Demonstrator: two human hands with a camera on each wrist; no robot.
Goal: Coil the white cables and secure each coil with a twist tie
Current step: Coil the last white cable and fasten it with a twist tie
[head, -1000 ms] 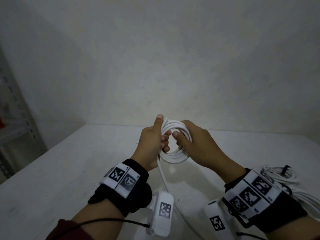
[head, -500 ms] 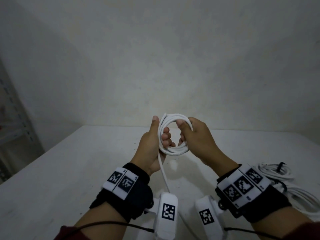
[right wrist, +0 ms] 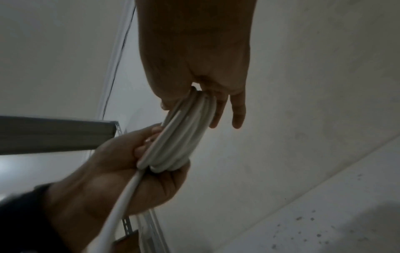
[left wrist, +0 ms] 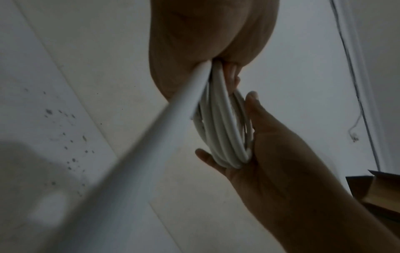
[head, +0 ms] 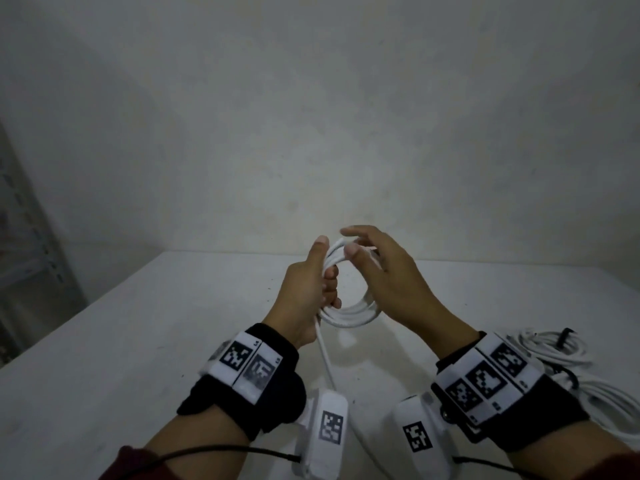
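Observation:
A white cable coil (head: 353, 315) of several loops hangs upright above the white table (head: 138, 341). My left hand (head: 311, 285) grips the coil's left side, fingers curled through the loop and thumb pointing up. My right hand (head: 388, 282) lies over the coil's top and right side, holding the strands between the thumb and loosely stretched fingers, the index finger raised. The cable's loose tail (head: 325, 355) drops from the left fist toward me. In the left wrist view the coil (left wrist: 225, 130) rests against the right palm (left wrist: 281, 162). The right wrist view shows the coil (right wrist: 179, 140) wedged into my left hand (right wrist: 121, 171).
More white cables (head: 554, 351) lie in loose coils at the table's right, one with a black tie (head: 566, 336). A grey metal shelf (head: 27, 271) stands at the far left. A plain wall closes the back. A cardboard box (left wrist: 381, 191) shows in the left wrist view.
My right hand slid from the coil's right side up over its top and its fingers stretched out. The left hand kept its grip; both hands rose slightly.

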